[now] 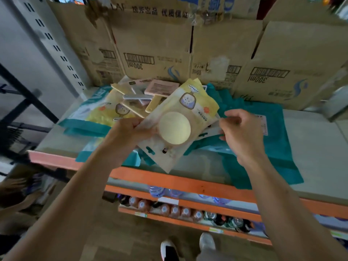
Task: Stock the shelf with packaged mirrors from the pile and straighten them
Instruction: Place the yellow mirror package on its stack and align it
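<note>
Mirror pack (177, 127), mid-frame, pinched by left hand (130, 129), likely for straightening; right hand (243, 136) curls its fingers beside the edge, contact unclear.

The left hand (130, 129) grips the left edge of a yellow plastic pack holding a round pale-yellow mirror (175, 128), tilted and raised above the grey shelf board with an orange front edge (169, 178). The right hand (243, 132), fingers curled, meets the pack's right edge; whether it pinches it is unclear. Under that hand lies a teal cloth bag (273, 147). Beyond the left hand sits a heap of yellow and pink packaged mirrors (143, 97), with brown cardboard boxes (154, 53) behind.
</note>
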